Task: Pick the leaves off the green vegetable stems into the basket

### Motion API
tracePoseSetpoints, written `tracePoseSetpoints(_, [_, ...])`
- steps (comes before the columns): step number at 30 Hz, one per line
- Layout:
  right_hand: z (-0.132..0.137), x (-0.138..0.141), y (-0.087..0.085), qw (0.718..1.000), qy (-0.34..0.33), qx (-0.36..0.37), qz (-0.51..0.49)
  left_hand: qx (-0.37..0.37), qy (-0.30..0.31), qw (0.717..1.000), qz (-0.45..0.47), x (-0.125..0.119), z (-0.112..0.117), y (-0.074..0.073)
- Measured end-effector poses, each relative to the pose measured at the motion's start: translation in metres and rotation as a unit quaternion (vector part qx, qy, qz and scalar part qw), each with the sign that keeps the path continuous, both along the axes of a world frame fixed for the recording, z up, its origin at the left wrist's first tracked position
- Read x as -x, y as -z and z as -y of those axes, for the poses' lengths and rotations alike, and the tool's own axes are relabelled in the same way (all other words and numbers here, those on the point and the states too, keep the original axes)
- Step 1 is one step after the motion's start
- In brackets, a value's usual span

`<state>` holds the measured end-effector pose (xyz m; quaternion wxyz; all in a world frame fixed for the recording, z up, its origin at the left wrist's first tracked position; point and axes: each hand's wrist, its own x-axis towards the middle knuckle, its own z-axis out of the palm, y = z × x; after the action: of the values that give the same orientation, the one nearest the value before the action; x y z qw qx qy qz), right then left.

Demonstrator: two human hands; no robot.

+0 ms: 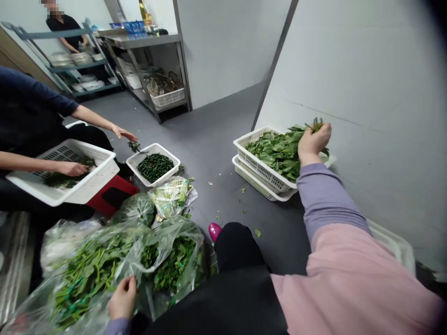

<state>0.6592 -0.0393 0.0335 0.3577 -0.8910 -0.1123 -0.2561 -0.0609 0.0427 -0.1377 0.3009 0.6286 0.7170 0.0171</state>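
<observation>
My right hand [313,139] is closed around a bunch of green leafy stems [316,124], held over a white basket [252,160] piled with loose green leaves, stacked on a second white basket. My left hand [123,298] is low at the near left, fingers curled on the edge of a clear plastic bag [104,265] full of long green vegetables. My dark-trousered knee and a magenta shoe [214,230] lie between the two.
A seated person at the left holds a white basket [66,172] on their lap, one hand reaching toward a small white basket of dark greens [153,165]. A red stool [111,193], packaged greens [171,195], steel shelves [153,60] and a standing person are behind.
</observation>
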Motion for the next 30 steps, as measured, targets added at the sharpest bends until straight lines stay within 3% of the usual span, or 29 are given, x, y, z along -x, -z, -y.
tracePoseSetpoints(3, [-0.039,-0.025,0.013,0.999,-0.016,0.041,0.002,-0.043,0.033,0.998,-0.029,-0.017,0.015,0.026])
tracePoseSetpoints(7, [-0.092,-0.050,0.050,0.987,-0.080,0.138,-0.028,0.015,0.102,0.995,0.000,-0.039,0.027,0.060])
tracePoseSetpoints(9, [-0.111,-0.054,0.076,0.966,-0.122,0.210,-0.084,0.048,0.126,0.991,0.019,-0.048,0.027,0.067])
tracePoseSetpoints(12, [-0.121,-0.050,0.111,0.938,-0.129,0.285,-0.150,0.095,0.157,0.983,0.024,-0.061,0.022,0.066])
tracePoseSetpoints(15, [-0.101,-0.038,0.129,0.922,-0.140,0.329,-0.148,0.145,0.200,0.969,-0.006,-0.074,0.015,0.064])
tracePoseSetpoints(20, [-0.011,-0.012,0.144,0.868,-0.169,0.435,-0.170,0.186,0.278,0.942,-0.028,-0.093,0.010,0.062])
tracePoseSetpoints(22, [0.021,-0.003,0.151,0.847,-0.171,0.470,-0.179,0.181,0.302,0.936,-0.012,-0.104,0.010,0.056])
tracePoseSetpoints(25, [0.043,0.006,0.153,0.813,-0.185,0.486,-0.261,0.174,0.320,0.931,0.016,-0.126,0.009,0.041])
tracePoseSetpoints(27, [0.048,0.007,0.145,0.838,-0.193,0.420,-0.292,0.171,0.330,0.928,0.034,-0.138,0.009,0.031])
tracePoseSetpoints(29, [0.055,0.006,0.133,0.912,-0.140,0.301,-0.242,0.165,0.337,0.926,0.041,-0.145,0.010,0.023])
tracePoseSetpoints(30, [0.060,0.004,0.127,0.949,-0.074,0.237,-0.196,0.165,0.338,0.925,0.040,-0.147,0.011,0.020])
